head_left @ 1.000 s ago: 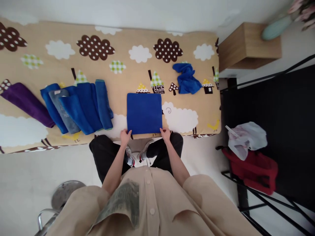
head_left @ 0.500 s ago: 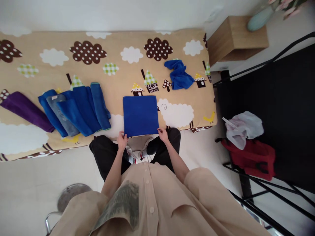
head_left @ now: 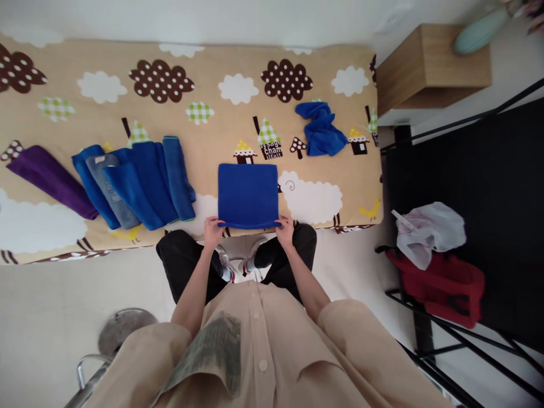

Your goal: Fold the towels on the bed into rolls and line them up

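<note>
A blue towel [head_left: 248,192] lies spread as a rectangle at the front edge of the bed, its near edge slightly raised and curled. My left hand [head_left: 212,231] pinches its near left corner. At the near right corner, the fingers of my right hand [head_left: 285,231] are closed on the same towel. Off to the left lie several rolled or folded blue towels [head_left: 142,184], a grey one [head_left: 111,190] among them, and a purple towel [head_left: 53,181] beyond. A crumpled blue towel [head_left: 323,130] rests to the far right.
The bed's patterned sheet [head_left: 170,127] runs along the wall. A wooden box shelf [head_left: 454,56] with a vase [head_left: 480,34] stands at the right, near a black-framed surface holding a red bag [head_left: 442,286] and a plastic bag [head_left: 431,226]. A metal stool [head_left: 123,331] is behind left.
Both hands have lifted the towel's near edge a little and moved it away from me, so the edge now curls. The camera view has shifted slightly.
</note>
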The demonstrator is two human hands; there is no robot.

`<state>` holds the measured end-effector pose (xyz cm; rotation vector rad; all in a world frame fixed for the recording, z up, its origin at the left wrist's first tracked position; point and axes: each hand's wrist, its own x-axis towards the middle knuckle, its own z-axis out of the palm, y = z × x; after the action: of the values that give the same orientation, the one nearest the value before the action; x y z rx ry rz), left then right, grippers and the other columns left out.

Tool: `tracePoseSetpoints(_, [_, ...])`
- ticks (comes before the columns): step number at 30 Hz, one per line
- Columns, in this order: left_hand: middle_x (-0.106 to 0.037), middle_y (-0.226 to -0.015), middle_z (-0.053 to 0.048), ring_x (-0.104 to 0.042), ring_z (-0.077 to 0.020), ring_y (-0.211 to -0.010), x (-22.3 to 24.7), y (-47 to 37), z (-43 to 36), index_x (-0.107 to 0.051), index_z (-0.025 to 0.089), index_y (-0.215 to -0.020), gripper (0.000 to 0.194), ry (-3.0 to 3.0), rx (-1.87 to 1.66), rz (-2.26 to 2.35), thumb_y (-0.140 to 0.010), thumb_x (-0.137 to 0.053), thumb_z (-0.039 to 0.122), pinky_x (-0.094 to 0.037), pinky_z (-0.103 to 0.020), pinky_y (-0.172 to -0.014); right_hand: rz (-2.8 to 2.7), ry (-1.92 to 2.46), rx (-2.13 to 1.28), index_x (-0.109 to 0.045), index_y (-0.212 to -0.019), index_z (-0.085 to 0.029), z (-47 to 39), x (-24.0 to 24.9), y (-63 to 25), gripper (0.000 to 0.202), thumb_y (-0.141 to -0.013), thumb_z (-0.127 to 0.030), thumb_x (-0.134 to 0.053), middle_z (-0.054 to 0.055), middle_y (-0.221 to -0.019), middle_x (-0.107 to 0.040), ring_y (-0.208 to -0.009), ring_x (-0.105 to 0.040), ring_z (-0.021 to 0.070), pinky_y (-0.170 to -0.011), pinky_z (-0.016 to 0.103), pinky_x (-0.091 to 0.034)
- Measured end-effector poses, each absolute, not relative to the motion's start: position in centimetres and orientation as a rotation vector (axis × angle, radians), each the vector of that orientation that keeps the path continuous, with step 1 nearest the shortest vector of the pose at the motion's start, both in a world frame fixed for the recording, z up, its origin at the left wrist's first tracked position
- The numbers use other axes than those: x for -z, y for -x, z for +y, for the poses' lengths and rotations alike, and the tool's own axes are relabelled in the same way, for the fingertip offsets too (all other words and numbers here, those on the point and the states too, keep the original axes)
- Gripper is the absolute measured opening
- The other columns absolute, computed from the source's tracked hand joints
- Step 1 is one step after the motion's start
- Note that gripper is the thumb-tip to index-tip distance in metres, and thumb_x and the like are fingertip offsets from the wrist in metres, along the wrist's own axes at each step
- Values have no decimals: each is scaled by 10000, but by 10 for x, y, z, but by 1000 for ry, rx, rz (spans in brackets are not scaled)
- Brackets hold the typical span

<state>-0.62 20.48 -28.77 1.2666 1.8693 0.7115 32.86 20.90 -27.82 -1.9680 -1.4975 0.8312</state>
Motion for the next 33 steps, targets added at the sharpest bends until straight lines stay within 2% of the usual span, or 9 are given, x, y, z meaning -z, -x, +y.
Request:
tracePoseSetpoints(2, [-663, -1346, -136, -573, -300, -1355, 285, 6, 211, -735, 213, -862, 105, -1308, -736, 1835, -771, -683, 216, -447, -546, -1199, -1543, 1876, -879, -779, -910, -161, 215, 277, -328, 327, -744, -73, -512, 145, -1294, -717, -1255, -654, 251, -1151, 418, -488])
tracePoseSetpoints(4, [-707, -1304, -112, -597, -268, -1344, 284, 8, 214, -712, 220, -866, 95, -1319, -730, 1781, -784, -666, 203, -455, -511, -1199, -1534, 1820, -983, -772, -931, -176, 221, 278, -330, 340, -745, -84, -503, 106, -1221, -766, -1204, -694, 240, -1146, 418, -500])
tracePoseSetpoints(7, [-777, -1105, -94, -703, -256, -1160, 284, 12, 215, -704, 224, -922, 117, -1265, -675, 1760, -823, -646, 243, -531, -468, -1106, -1429, 1868, -1070, -771, -966, -178, 225, 284, -338, 295, -781, -155, -542, 96, -1095, -803, -1066, -748, 261, -1074, 436, -552])
tracePoseSetpoints(11, [-794, -968, -87, -744, -264, -947, 289, 20, 212, -706, 220, -924, 164, -1166, -609, 1802, -816, -678, 341, -581, -435, -988, -1337, 1948, -1065, -757, -955, -152, 224, 294, -346, 236, -820, -296, -627, 132, -978, -805, -907, -771, 281, -940, 439, -614])
tracePoseSetpoints(19, [-785, -885, -99, -762, -273, -906, 306, 18, 212, -683, 196, -905, 236, -1021, -584, 1927, -827, -678, 418, -585, -394, -918, -1198, 2089, -989, -758, -975, -111, 228, 307, -342, 380, -827, -448, -665, 187, -969, -797, -895, -773, 299, -907, 456, -625])
tracePoseSetpoints(25, [-752, -841, -78, -746, -254, -842, 311, 11, 218, -666, 198, -887, 197, -1041, -575, 1982, -835, -693, 385, -587, -376, -881, -1184, 2167, -927, -748, -927, -124, 235, 308, -336, 358, -844, -453, -631, 187, -901, -789, -854, -759, 313, -893, 466, -615])
tracePoseSetpoints(27, [-740, -859, -87, -737, -253, -829, 307, 7, 215, -669, 184, -944, 205, -1061, -584, 2002, -855, -680, 368, -590, -391, -886, -1199, 2187, -912, -741, -955, -121, 235, 305, -333, 352, -860, -434, -610, 190, -917, -784, -873, -752, 316, -929, 480, -597])
tracePoseSetpoints(30, [-725, -1125, -165, -710, -285, -1077, 296, 3, 205, -667, 160, -1135, 310, -1139, -636, 2050, -902, -650, 365, -545, -441, -1039, -1238, 2210, -834, -702, -1146, -86, 228, 297, -327, 402, -908, -370, -546, 233, -1112, -756, -1068, -719, 337, -1049, 530, -525])
tracePoseSetpoints(33, [-623, -1427, -191, -546, -323, -1401, 286, 1, 191, -667, 180, -1272, 382, -1494, -621, 1938, -941, -618, 364, -404, -510, -1215, -1518, 2173, -611, -639, -1331, -97, 212, 288, -320, 452, -954, -299, -492, 244, -1412, -630, -1353, -577, 343, -1177, 576, -392])
